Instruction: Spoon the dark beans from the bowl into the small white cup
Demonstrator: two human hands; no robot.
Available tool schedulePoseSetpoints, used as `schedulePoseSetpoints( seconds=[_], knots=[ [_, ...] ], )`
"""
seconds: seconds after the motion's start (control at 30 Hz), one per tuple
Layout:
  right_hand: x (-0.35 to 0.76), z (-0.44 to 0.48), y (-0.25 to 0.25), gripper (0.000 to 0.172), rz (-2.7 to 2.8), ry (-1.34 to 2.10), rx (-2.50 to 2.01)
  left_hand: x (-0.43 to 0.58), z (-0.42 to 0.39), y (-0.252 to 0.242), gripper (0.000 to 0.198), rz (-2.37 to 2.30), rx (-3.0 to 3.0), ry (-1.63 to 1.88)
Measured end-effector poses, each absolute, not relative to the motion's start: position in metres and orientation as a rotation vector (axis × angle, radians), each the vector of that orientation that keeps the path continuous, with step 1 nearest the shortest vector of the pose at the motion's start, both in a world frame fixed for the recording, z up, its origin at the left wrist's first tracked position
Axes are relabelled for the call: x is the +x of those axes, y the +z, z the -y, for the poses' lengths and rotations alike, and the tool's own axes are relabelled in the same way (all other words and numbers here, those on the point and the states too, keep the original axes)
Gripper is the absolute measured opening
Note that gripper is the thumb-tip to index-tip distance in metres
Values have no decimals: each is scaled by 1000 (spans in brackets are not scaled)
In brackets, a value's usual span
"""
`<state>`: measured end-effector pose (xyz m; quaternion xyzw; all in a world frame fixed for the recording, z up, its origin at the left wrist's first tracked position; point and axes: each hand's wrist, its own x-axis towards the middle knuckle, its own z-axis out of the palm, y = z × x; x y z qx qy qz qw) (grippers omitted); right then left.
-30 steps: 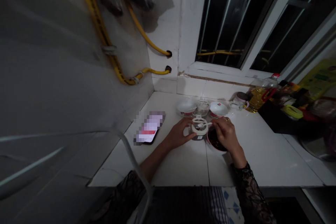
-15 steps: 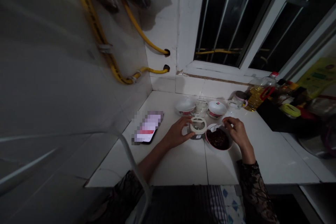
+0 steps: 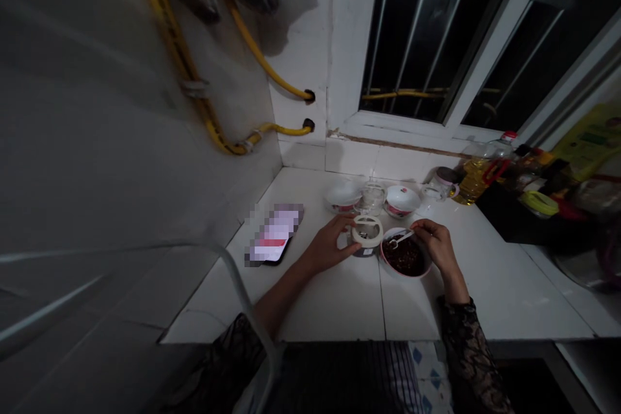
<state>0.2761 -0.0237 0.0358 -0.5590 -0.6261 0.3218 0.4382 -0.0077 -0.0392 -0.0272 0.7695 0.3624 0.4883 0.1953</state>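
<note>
My left hand [image 3: 328, 246] is wrapped round a small dark jar [image 3: 365, 240] with a wide white rim, standing on the white counter [image 3: 334, 297]. Right beside it sits a white bowl [image 3: 405, 256] filled with a dark reddish-brown paste or flakes. My right hand [image 3: 439, 246] pinches a small white spoon [image 3: 400, 238], whose head is dipped over the bowl's contents. Both forearms wear black lace sleeves.
Two white bowls [image 3: 343, 195] [image 3: 402, 200] and a clear glass jar [image 3: 372, 197] stand behind the dark jar. A phone [image 3: 274, 241] lies to the left. An oil bottle [image 3: 480, 171] and clutter sit at the right. Yellow pipes [image 3: 204, 97] run along the left wall. A window [image 3: 451, 32] is ahead.
My right hand left the jar's rim, moved right to the bowl and took up the white spoon, which now dips into the bowl. My left hand stays on the jar.
</note>
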Motion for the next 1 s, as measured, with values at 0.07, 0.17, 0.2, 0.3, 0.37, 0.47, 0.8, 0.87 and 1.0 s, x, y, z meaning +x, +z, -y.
schedulePoseSetpoints(
  seconds=[0.07, 0.17, 0.2, 0.3, 0.37, 0.47, 0.8, 0.87, 1.0],
  knots=[
    [277, 23, 36, 21, 1540, 796, -1381, -8, 39, -27, 32, -1022, 2157, 1368],
    [278, 22, 34, 21, 1518, 777, -1377, -7, 39, -27, 31, -1025, 2148, 1382],
    [279, 22, 34, 20, 1508, 774, -1373, -7, 39, -27, 31, -1022, 2145, 1387],
    [281, 20, 32, 21, 1470, 792, -1339, -7, 39, -27, 31, -1002, 2140, 1388],
    [282, 18, 31, 21, 1450, 802, -1335, -7, 39, -27, 31, -998, 2136, 1388],
    [282, 17, 31, 22, 1430, 826, -1347, -7, 38, -27, 31, -998, 2128, 1389],
    [284, 13, 28, 18, 1342, 912, -1292, -7, 39, -26, 30, -991, 2139, 1395],
    [284, 13, 28, 18, 1317, 912, -1294, -7, 39, -27, 30, -993, 2138, 1391],
    [283, 14, 32, 16, 1256, 929, -1283, -6, 38, -29, 32, -1011, 2136, 1390]
  ],
)
